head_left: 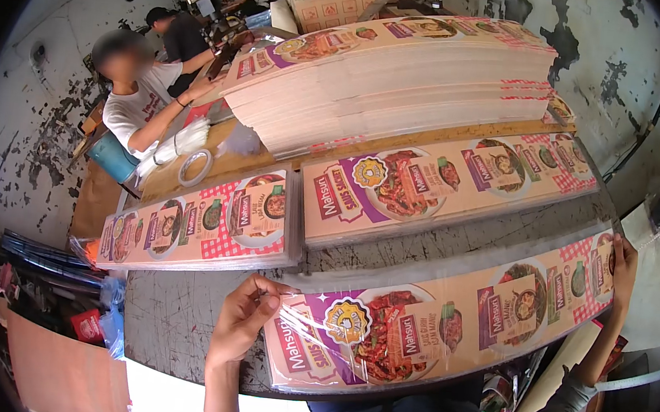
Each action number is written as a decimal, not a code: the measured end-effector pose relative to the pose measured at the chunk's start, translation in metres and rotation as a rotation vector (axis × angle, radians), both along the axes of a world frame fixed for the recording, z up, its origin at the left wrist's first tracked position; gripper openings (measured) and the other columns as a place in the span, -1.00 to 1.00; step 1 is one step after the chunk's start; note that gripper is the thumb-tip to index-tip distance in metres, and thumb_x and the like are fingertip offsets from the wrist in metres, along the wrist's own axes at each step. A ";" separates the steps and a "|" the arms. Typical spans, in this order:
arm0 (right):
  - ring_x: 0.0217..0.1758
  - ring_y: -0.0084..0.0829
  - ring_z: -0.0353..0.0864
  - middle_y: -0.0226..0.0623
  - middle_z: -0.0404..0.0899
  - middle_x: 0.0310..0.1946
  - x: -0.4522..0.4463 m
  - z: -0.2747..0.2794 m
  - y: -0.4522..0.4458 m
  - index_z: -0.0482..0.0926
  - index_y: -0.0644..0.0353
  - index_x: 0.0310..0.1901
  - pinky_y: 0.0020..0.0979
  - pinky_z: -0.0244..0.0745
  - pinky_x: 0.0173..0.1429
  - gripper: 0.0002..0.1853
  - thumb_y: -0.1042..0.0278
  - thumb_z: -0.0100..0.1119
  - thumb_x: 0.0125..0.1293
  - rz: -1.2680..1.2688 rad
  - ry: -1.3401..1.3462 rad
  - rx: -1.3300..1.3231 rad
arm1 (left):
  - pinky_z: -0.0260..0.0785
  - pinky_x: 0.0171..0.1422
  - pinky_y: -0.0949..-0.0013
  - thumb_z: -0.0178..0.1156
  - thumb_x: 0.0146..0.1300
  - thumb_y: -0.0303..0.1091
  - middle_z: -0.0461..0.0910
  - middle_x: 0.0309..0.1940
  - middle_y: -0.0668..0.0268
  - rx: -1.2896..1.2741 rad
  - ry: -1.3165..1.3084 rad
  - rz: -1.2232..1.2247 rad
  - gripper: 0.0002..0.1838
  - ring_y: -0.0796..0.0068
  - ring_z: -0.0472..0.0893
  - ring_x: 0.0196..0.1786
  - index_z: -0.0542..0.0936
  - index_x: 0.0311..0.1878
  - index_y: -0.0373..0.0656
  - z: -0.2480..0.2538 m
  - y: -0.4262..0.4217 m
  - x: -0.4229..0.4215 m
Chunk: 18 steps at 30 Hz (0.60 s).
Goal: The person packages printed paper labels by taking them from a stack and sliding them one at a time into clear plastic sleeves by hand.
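A long printed food banner (458, 322), labelled Mahsuri and covered in glossy clear plastic, lies along the near edge of the grey table. At its left end my left hand (238, 320) has thumb and fingers pinched together on the plastic near the upper corner. My right hand (623, 270) is wrapped around the banner's right end, with part of the fingers hidden. Just beyond it lies a plastic-wrapped pile of the same banners (460, 175). To the left, another wrapped pile (201, 221) sits close to my left hand.
A tall stack of printed sheets (405, 86) stands on a wooden surface at the back. A roll of tape (195, 167) lies left of it. Co-workers (138, 96) sit at the far left. Rolled materials (46, 262) fill the floor side at left. The scratched grey tabletop (184, 319) has a curved front edge.
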State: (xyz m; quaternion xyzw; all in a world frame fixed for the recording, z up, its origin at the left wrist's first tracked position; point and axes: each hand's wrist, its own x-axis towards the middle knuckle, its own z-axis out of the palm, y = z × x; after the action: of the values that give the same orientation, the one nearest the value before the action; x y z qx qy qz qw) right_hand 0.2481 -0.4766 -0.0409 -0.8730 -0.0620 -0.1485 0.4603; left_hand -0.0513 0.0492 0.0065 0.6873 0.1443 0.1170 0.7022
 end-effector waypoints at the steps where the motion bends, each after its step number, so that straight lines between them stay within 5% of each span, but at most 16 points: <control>1: -0.67 -0.80 0.01 -0.66 0.14 -0.73 0.000 -0.001 0.000 0.53 0.24 -0.46 -0.56 -0.14 -0.59 -0.58 0.08 -0.08 0.41 -0.001 0.001 0.000 | 0.25 0.03 0.51 0.09 0.31 -0.44 0.55 -0.15 0.21 -0.002 0.006 -0.001 -0.89 0.63 0.44 -0.13 0.43 -0.23 -0.28 -0.001 0.001 0.000; 18: -0.65 -0.81 0.03 -0.66 0.18 -0.71 -0.007 0.005 0.009 0.51 0.23 -0.45 -0.56 -0.12 -0.58 -0.59 0.08 -0.08 0.42 -0.029 0.011 0.024 | 0.22 0.11 0.44 0.14 0.28 -0.38 0.56 -0.13 0.18 0.016 0.022 0.007 -0.85 0.55 0.46 -0.06 0.43 -0.23 -0.24 0.003 0.001 -0.002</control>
State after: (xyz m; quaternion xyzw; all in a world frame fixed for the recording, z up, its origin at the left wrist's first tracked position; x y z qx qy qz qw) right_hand 0.2414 -0.4677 -0.0359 -0.8691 -0.0452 -0.1512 0.4687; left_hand -0.0529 0.0498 0.0096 0.6938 0.1532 0.1130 0.6946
